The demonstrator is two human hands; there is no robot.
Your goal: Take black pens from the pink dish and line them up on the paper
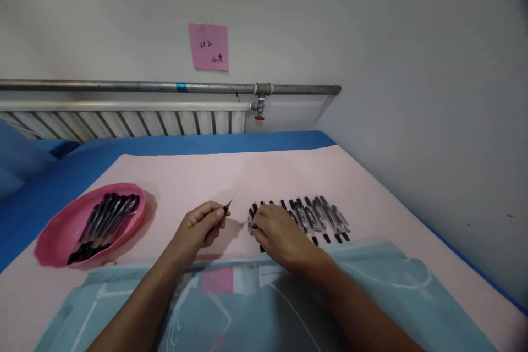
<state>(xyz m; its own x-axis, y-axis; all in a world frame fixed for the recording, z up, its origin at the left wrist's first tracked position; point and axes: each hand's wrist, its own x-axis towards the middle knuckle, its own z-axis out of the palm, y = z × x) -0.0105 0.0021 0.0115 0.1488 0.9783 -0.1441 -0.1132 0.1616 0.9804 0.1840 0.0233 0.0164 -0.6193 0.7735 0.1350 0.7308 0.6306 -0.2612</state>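
My left hand [201,226] is closed around a black pen [226,208], whose tip pokes out past the fingers toward the right. My right hand [277,231] rests with curled fingers on the left end of a row of black pens [319,218] laid side by side on the pink sheet [247,176]. Its fingertips pinch one pen of the row [250,220] at that end. A pink bowl [53,239] at the left holds several more black pens [105,219].
A light blue patterned cloth [371,297] covers the near part of the surface under my forearms. Blue bedding [61,170] borders the pink sheet. A radiator [124,121] and a metal pipe [165,87] run along the wall, with a pink note [208,47] stuck above.
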